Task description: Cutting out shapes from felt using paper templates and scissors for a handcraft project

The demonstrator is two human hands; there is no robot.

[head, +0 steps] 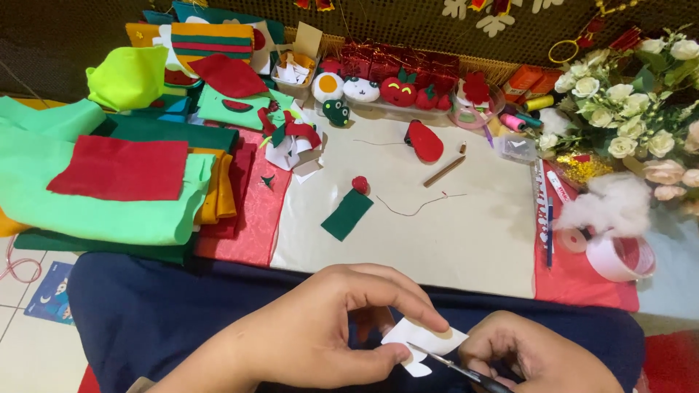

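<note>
My left hand (pixel 328 327) pinches a small white piece of paper or felt (pixel 422 342) between thumb and fingers, low in the head view above my dark blue lap. My right hand (pixel 539 356) grips small scissors (pixel 455 369), whose blades reach into the lower edge of the white piece. On the cream work mat (pixel 451 233) beyond lie a dark green felt strip (pixel 347 215) with a small red felt ball (pixel 360 184) at its top, a length of thread (pixel 419 206), and a red felt shape (pixel 424 141).
Stacked green, red and orange felt sheets (pixel 109 182) fill the left. Small stuffed felt figures (pixel 364 89) line the back. White stuffing (pixel 611 204), tape rolls (pixel 619 256), pens (pixel 550 225) and artificial white flowers (pixel 633 109) crowd the right. A pencil (pixel 444 171) lies mid-mat.
</note>
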